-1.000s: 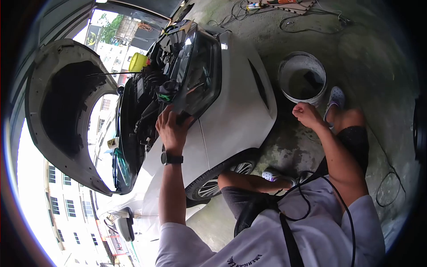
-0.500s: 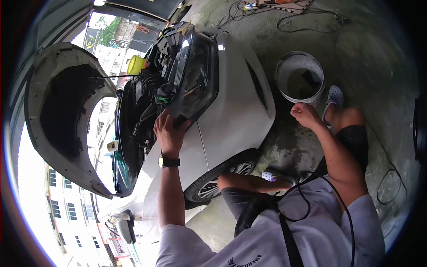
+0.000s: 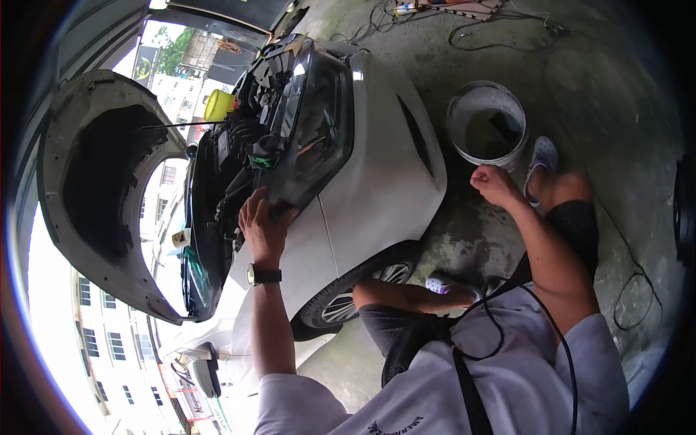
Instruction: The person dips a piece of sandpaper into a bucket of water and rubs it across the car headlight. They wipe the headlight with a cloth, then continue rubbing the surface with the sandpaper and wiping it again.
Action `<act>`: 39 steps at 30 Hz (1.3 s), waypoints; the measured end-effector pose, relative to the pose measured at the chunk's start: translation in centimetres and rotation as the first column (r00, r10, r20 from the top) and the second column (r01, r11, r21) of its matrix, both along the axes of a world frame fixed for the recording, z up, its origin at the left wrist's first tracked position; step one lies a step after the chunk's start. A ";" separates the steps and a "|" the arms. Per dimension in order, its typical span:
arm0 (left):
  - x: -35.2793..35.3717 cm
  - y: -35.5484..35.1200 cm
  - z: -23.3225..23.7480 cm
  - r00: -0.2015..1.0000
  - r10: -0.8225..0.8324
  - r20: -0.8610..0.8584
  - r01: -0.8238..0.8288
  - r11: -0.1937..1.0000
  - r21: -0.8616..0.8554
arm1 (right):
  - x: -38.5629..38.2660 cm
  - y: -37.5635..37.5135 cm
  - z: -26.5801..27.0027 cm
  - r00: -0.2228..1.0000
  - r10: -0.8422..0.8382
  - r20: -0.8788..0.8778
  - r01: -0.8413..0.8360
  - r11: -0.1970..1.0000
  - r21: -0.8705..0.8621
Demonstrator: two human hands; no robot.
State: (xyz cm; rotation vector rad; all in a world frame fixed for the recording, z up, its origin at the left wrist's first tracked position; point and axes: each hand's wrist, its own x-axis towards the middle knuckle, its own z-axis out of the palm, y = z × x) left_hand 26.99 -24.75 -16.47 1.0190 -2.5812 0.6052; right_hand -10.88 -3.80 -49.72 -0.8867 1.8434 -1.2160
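My left hand (image 3: 264, 230), with a watch on its wrist, is bent over the lower end of the car's headlight (image 3: 313, 141). A small black piece (image 3: 280, 210), like sandpaper, shows between its thumb and fingers; the rest of it is hidden. The headlight lens looks hazy and lies beside the white bumper and fender (image 3: 373, 167). My right hand (image 3: 497, 185) is closed near the rim of a white bucket (image 3: 455, 134), its fingers curled together. Whatever they hold, if anything, cannot be made out. A dark flat piece (image 3: 505, 126) is inside the bucket.
The raised hood (image 3: 54, 196) is at left, above the exposed engine bay (image 3: 235, 145). A yellow container (image 3: 219, 106) stands beyond the engine. The front wheel (image 3: 355, 301) is near my knee. Cables (image 3: 500, 49) lie on the concrete floor at the top.
My left hand has shifted slightly left and down along the headlight's edge, with the black piece still in it. My right hand has barely moved beside the bucket.
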 end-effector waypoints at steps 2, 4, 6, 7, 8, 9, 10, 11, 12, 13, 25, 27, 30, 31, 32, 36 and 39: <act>1.6 0.1 0.0 1.000 0.014 0.001 -0.014 1.000 -0.011 | 0.1 0.1 0.3 0.995 0.027 -0.092 -0.026 1.000 0.013; 4.5 0.5 0.6 1.000 -0.005 0.018 0.005 1.000 -0.011 | -0.2 0.5 0.5 0.995 -0.001 -0.099 0.000 1.000 -0.015; 4.8 0.6 0.8 0.999 -0.010 0.033 0.011 1.000 -0.005 | -0.3 0.9 0.0 0.994 -0.016 -0.107 0.013 0.999 -0.037; 4.5 0.7 1.0 0.999 -0.013 0.040 0.014 1.000 -0.018 | -0.5 1.0 -0.4 0.995 -0.029 -0.097 0.027 0.999 -0.029; 4.4 0.9 1.0 0.999 -0.008 0.044 0.009 0.999 -0.034 | -0.6 0.9 -0.6 0.995 -0.035 -0.090 0.033 0.999 -0.023; 3.8 0.7 0.7 0.999 0.005 0.039 -0.004 0.999 -0.036 | -0.7 0.9 -0.6 0.995 -0.022 -0.095 0.020 0.999 -0.025; 2.5 0.4 0.2 1.000 0.010 0.008 -0.010 1.000 -0.029 | -0.6 0.9 -0.5 0.999 -0.019 -0.048 0.019 1.000 -0.006; 1.7 0.2 0.0 1.000 0.013 -0.024 -0.014 1.000 -0.024 | -0.5 0.8 -0.4 1.000 -0.019 0.000 0.019 1.000 0.013; 1.3 0.3 0.0 0.999 0.021 -0.029 -0.022 0.999 -0.030 | -0.4 0.6 -0.3 1.000 -0.011 -0.005 0.011 1.000 0.008; 0.8 0.3 0.1 1.000 0.019 -0.015 -0.019 0.999 -0.033 | -0.3 0.6 -0.4 1.000 -0.004 -0.026 0.004 1.000 0.005; 1.1 0.2 0.0 1.000 0.005 -0.024 -0.006 0.999 -0.035 | -0.6 0.4 -1.1 1.000 -0.008 0.030 0.007 1.000 0.008; -0.1 -0.1 -0.1 1.000 0.001 -0.027 -0.002 1.000 -0.031 | -0.4 0.4 -0.6 0.998 -0.009 0.057 0.007 1.000 0.028; 1.7 -0.1 0.8 1.000 -0.014 -0.024 0.014 1.000 0.001 | -0.5 0.8 0.0 0.996 -0.007 -0.084 0.005 1.000 -0.024; 3.2 -0.1 1.2 1.000 -0.011 -0.022 0.011 1.000 0.029 | -0.7 1.0 -0.2 0.996 -0.024 -0.089 0.021 0.999 -0.035; 4.7 0.0 1.4 1.000 -0.024 -0.013 0.024 0.999 0.034 | -0.9 1.2 -0.5 0.995 -0.038 -0.091 0.034 0.999 -0.042; 6.7 -0.1 1.2 0.999 0.037 -0.029 -0.036 0.999 0.040 | -1.5 1.3 -1.4 0.997 -0.066 -0.038 0.065 0.998 -0.028; 2.8 -0.5 0.5 0.999 0.020 -0.046 -0.019 1.000 0.019 | -0.8 0.8 0.1 0.997 -0.010 -0.070 0.010 1.000 -0.005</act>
